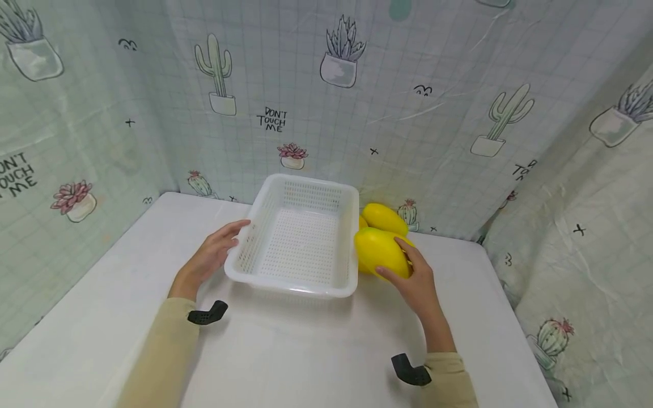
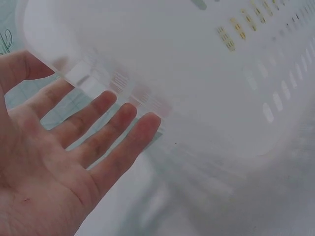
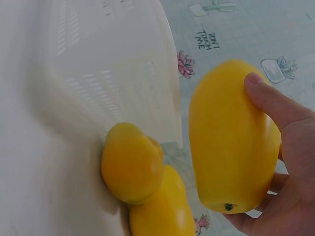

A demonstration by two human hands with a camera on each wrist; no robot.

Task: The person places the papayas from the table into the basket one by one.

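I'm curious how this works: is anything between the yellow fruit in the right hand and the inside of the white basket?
Only the right rim of the white basket seems to stand between its inside and the yellow fruit in the right hand. The other yellow fruits lie outside, beside the basket.

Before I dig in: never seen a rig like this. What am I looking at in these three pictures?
No robot here, just a person's two bare hands. The wide picture comes from a head-worn camera looking forward and down; the two close-ups come from cameras on each wrist. On a white table stands a white rectangular perforated plastic basket. The left hand touches its left side, fingers extended. The right hand grips a large smooth yellow oval fruit-like piece. At least two more yellow fruit-like pieces lie right of the basket. Behind hangs a pale cactus-print sheet.
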